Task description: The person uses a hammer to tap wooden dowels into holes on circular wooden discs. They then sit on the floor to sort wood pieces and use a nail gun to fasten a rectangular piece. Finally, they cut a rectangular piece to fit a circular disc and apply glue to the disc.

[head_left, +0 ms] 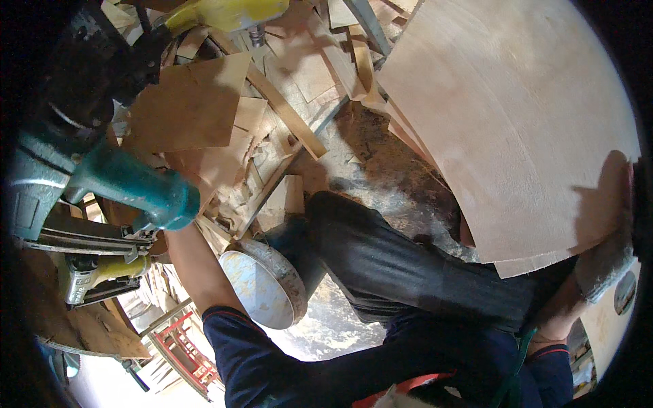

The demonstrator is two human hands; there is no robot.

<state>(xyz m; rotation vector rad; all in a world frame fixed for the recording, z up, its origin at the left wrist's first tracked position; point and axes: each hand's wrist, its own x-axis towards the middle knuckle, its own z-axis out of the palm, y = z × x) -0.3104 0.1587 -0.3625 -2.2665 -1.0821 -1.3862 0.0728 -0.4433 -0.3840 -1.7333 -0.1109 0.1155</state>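
My left forearm (194,262) reaches up at the left and passes behind a large teal power tool (136,187), probably an air nailer. That tool hides my left hand. At the far right my right hand (605,268), in a pale fuzzy work glove, meets the outer edge of a big curved plywood sheet (517,136). Its fingers fade into the dark rim, so their grip cannot be made out. The hand's shadow falls on the sheet. At least one more thin sheet lies beneath, its edge showing.
A yellow air stapler (102,275) is below the teal tool; another yellow tool (228,13) is at the top. Plywood offcuts (194,102) pile up at the upper left. Beside my dark-trousered leg (415,265) stands a round container (262,289). A red frame (187,350) is lower left.
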